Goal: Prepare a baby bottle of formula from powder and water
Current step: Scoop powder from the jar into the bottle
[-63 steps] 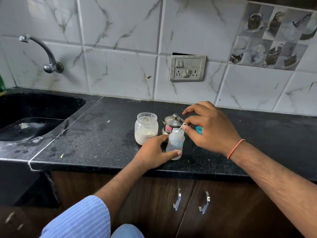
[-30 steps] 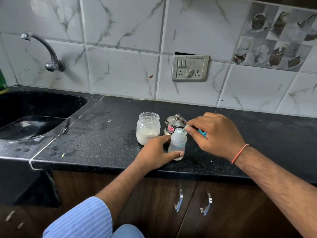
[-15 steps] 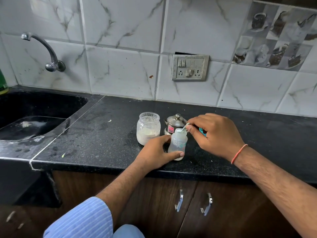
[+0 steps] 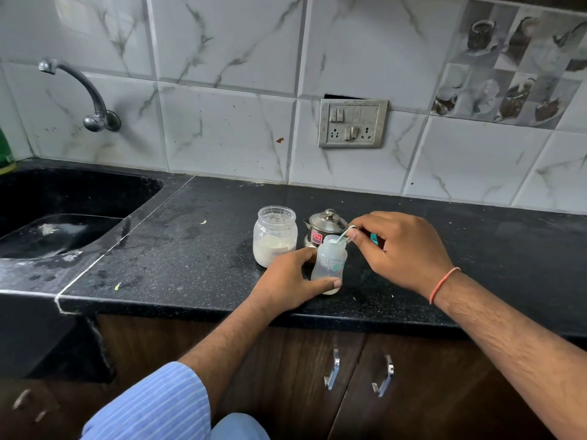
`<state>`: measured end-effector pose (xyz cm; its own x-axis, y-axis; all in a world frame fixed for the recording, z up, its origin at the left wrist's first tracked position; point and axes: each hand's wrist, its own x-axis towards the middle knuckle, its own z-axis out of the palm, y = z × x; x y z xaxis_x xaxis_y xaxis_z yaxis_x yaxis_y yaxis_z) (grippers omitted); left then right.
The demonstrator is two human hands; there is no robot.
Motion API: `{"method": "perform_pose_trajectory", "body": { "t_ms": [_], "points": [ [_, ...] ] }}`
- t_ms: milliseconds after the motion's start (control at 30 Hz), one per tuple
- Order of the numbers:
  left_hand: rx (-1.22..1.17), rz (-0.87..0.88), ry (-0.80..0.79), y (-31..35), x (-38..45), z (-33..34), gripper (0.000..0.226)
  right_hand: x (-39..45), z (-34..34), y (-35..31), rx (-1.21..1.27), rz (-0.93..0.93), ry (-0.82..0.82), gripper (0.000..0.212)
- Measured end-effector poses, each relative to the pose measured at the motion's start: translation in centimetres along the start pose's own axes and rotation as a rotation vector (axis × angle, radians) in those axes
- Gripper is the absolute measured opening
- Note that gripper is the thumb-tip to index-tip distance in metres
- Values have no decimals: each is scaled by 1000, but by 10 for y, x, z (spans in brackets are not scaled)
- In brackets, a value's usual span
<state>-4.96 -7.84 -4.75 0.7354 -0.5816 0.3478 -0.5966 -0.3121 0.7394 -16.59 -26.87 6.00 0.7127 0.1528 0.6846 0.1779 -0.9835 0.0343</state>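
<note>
A small clear baby bottle (image 4: pixel 329 260) stands upright and uncapped on the black counter (image 4: pixel 190 249), with a little white content at its base. My left hand (image 4: pixel 292 281) grips it low, thumb across the front. My right hand (image 4: pixel 400 249) pinches a pale scoop (image 4: pixel 343 236) whose end dips into the bottle's mouth. An open glass jar (image 4: pixel 274 239) about a third full of white powder stands just left of the bottle. A blue-green piece (image 4: pixel 374 239) peeks out behind my right fingers.
A small lidded steel pot (image 4: pixel 327 225) with a red label stands behind the bottle. A black sink (image 4: pixel 57 217) and a wall tap (image 4: pixel 92 100) lie at the left. A switch and socket plate (image 4: pixel 352 123) is on the tiled wall. Cabinet handles (image 4: pixel 332 369) sit below the counter edge.
My right hand has lowered and curled over the bottle, keeping the scoop at its mouth. My left hand keeps hold of the bottle. The view has shifted slightly.
</note>
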Motion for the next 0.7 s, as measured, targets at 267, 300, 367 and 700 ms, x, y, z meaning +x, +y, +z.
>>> {"method": "perform_pose_trajectory", "body": {
  "t_ms": [267, 300, 367, 700],
  "points": [
    [-13, -10, 62, 6, -8, -4, 72, 4, 1, 6, 425, 446, 20, 19],
    [-30, -7, 106, 7, -11, -5, 77, 5, 3, 7, 501, 504, 13, 21],
    [-44, -9, 235, 9, -19, -4, 72, 7, 5, 8, 634, 616, 9, 23],
    [58, -186, 573, -13, -17, -41, 117, 28, -4, 2, 956, 867, 40, 21]
  ]
}}
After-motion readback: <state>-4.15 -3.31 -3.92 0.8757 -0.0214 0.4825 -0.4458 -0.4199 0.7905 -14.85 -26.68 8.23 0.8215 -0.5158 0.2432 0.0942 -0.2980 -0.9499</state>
